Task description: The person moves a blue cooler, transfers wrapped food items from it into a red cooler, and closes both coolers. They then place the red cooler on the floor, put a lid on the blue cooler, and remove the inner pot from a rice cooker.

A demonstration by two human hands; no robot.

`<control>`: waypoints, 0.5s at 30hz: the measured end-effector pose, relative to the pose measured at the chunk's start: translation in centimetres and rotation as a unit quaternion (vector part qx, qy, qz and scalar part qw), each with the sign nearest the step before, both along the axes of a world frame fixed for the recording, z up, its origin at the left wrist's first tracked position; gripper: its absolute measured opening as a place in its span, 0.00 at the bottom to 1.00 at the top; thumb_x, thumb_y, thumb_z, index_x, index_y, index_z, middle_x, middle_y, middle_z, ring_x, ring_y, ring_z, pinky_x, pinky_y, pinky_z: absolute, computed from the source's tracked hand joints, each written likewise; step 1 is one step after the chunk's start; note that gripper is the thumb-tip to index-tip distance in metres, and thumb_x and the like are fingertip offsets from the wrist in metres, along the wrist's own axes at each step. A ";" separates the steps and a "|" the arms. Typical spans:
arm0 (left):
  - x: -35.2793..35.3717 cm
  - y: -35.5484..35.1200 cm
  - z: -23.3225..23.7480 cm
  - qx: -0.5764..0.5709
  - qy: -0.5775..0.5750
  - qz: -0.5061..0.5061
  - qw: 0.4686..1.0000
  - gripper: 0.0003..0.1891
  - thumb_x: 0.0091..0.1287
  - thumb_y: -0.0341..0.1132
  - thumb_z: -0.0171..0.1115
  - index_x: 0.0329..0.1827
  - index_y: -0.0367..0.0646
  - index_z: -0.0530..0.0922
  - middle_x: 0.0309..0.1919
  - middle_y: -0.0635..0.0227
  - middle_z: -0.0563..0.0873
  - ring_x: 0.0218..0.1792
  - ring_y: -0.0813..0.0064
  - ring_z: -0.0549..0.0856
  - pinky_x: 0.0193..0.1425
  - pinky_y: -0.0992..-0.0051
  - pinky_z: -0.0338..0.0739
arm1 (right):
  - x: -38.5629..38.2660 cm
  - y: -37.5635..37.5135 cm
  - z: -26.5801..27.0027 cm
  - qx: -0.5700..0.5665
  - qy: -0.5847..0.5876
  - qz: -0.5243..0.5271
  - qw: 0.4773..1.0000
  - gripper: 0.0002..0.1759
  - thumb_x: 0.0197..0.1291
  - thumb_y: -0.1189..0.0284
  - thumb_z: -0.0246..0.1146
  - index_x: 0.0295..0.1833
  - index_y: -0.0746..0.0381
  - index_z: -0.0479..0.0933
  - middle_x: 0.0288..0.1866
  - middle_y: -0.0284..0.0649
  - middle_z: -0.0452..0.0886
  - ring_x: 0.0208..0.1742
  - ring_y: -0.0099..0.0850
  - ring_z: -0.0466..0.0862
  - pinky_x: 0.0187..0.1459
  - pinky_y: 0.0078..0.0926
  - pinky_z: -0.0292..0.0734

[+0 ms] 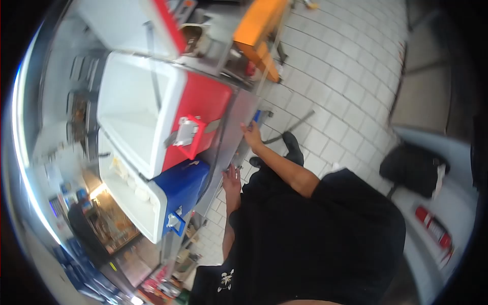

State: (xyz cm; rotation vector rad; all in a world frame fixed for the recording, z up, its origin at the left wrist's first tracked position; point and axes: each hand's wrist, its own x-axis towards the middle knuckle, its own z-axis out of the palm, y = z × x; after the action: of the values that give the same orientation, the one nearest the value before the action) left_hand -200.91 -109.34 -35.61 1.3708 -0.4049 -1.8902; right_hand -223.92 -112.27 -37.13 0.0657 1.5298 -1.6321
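Note:
The view is turned sideways and somewhat blurred. My right hand (251,136) is at the metal table's (237,119) front edge, with fingers bent against a small blue thing (257,118) whose kind I cannot make out. Nearer the lower part of the picture, my left hand (232,179) is beside the same edge, its fingers apart and nothing visible in them. On the table stands a red cooler box (201,104) with a white inside and a raised lid (133,23). Beside it a blue cooler box (183,183), also uncovered, contains several pale rounded items (140,190).
White tiles (330,66) cover the floor. An orange stand (259,30) and a metal container (195,39) are beyond the red cooler. Behind me are a black bag (414,168) and a fire extinguisher (433,227). A dark strap-like strip (297,123) shows near my shoe (292,145).

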 end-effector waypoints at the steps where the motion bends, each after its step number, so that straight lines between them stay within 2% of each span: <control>1: 0.0 0.1 -0.4 -0.029 -0.004 -0.004 1.000 0.27 0.78 0.51 0.45 0.68 0.39 0.62 0.67 0.55 0.73 0.70 0.62 0.72 0.71 0.60 0.70 | -0.1 0.1 0.5 -0.033 -0.016 -0.014 0.999 0.32 0.64 0.53 0.66 0.64 0.65 0.69 0.52 0.44 0.82 0.48 0.31 0.81 0.49 0.30 0.76; 2: -0.3 0.6 -0.3 -0.057 -0.001 -0.003 0.998 0.26 0.77 0.49 0.48 0.65 0.36 0.63 0.68 0.52 0.72 0.70 0.61 0.72 0.72 0.60 0.69 | -0.2 0.2 0.8 -0.064 -0.032 -0.027 0.997 0.31 0.64 0.55 0.66 0.64 0.64 0.69 0.50 0.42 0.82 0.47 0.29 0.81 0.47 0.28 0.77; 4: -1.7 1.0 1.5 -0.058 -0.013 -0.002 0.998 0.24 0.78 0.49 0.46 0.66 0.38 0.64 0.69 0.53 0.70 0.72 0.64 0.69 0.73 0.63 0.67 | 0.5 -0.6 -2.8 -0.081 -0.049 -0.032 0.995 0.28 0.65 0.57 0.67 0.62 0.63 0.71 0.47 0.39 0.83 0.43 0.25 0.81 0.41 0.24 0.77; 5: -1.9 1.0 1.8 -0.057 -0.020 -0.003 0.998 0.24 0.79 0.48 0.45 0.66 0.38 0.65 0.70 0.54 0.69 0.73 0.65 0.67 0.74 0.65 0.66 | 0.2 -0.3 -1.5 -0.090 -0.074 -0.020 0.993 0.28 0.64 0.55 0.67 0.62 0.62 0.71 0.42 0.36 0.81 0.41 0.24 0.80 0.40 0.26 0.77; 6: -1.8 0.7 0.5 -0.028 -0.037 0.041 0.998 0.26 0.77 0.51 0.47 0.67 0.39 0.63 0.71 0.54 0.69 0.72 0.64 0.70 0.72 0.65 0.69 | -0.4 0.1 -0.2 -0.097 -0.097 -0.008 0.990 0.29 0.64 0.53 0.67 0.62 0.60 0.71 0.38 0.32 0.79 0.39 0.23 0.78 0.39 0.29 0.78; 9: -2.6 1.0 1.2 -0.032 -0.091 0.055 0.994 0.37 0.75 0.56 0.49 0.73 0.33 0.56 0.65 0.48 0.75 0.66 0.58 0.77 0.65 0.63 0.75 | -2.4 1.2 -0.8 -0.064 -0.054 0.110 0.990 0.29 0.63 0.52 0.67 0.58 0.62 0.74 0.40 0.33 0.80 0.39 0.24 0.79 0.37 0.30 0.77; 11: -1.2 1.4 4.1 -0.010 -0.161 -0.080 0.984 0.38 0.75 0.60 0.45 0.71 0.31 0.61 0.60 0.49 0.79 0.62 0.60 0.80 0.61 0.66 0.77 | -5.6 1.9 -0.2 0.078 0.046 0.273 0.958 0.26 0.62 0.50 0.67 0.48 0.63 0.80 0.39 0.34 0.82 0.40 0.24 0.80 0.38 0.26 0.76; 12: -0.2 1.3 5.2 0.000 -0.192 -0.149 0.970 0.39 0.75 0.62 0.43 0.70 0.31 0.64 0.58 0.50 0.82 0.61 0.61 0.81 0.59 0.67 0.78 | -7.8 2.8 -0.2 0.114 0.150 0.363 0.913 0.25 0.62 0.49 0.66 0.43 0.63 0.81 0.36 0.34 0.82 0.41 0.23 0.80 0.38 0.25 0.76; 13: 2.5 2.3 2.3 -0.048 -0.266 -0.227 0.936 0.38 0.73 0.65 0.42 0.65 0.36 0.73 0.51 0.52 0.86 0.57 0.61 0.83 0.57 0.67 0.78 | -9.4 2.8 0.5 0.144 0.254 0.442 0.848 0.26 0.63 0.48 0.65 0.37 0.63 0.83 0.33 0.34 0.82 0.43 0.23 0.80 0.38 0.25 0.75; 14: 5.7 3.1 -0.1 -0.140 -0.382 -0.407 0.818 0.31 0.74 0.61 0.46 0.63 0.43 0.77 0.52 0.53 0.86 0.59 0.58 0.82 0.60 0.65 0.76 | -10.3 2.7 4.1 0.087 0.231 0.423 0.872 0.25 0.65 0.50 0.63 0.33 0.63 0.82 0.30 0.34 0.81 0.40 0.22 0.79 0.38 0.25 0.74; 15: 6.5 4.8 2.6 -0.153 -0.397 -0.487 0.762 0.28 0.74 0.59 0.44 0.64 0.49 0.77 0.54 0.55 0.84 0.61 0.55 0.80 0.65 0.62 0.72 | -11.3 2.9 10.5 0.031 0.203 0.408 0.890 0.25 0.68 0.52 0.60 0.30 0.63 0.82 0.27 0.34 0.80 0.37 0.21 0.79 0.37 0.25 0.73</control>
State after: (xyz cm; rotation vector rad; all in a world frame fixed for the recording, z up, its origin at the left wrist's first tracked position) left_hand -194.44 -104.51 -32.97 1.8451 -2.0977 -1.6594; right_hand -235.20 -109.40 -26.65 -0.8270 1.5925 -0.9353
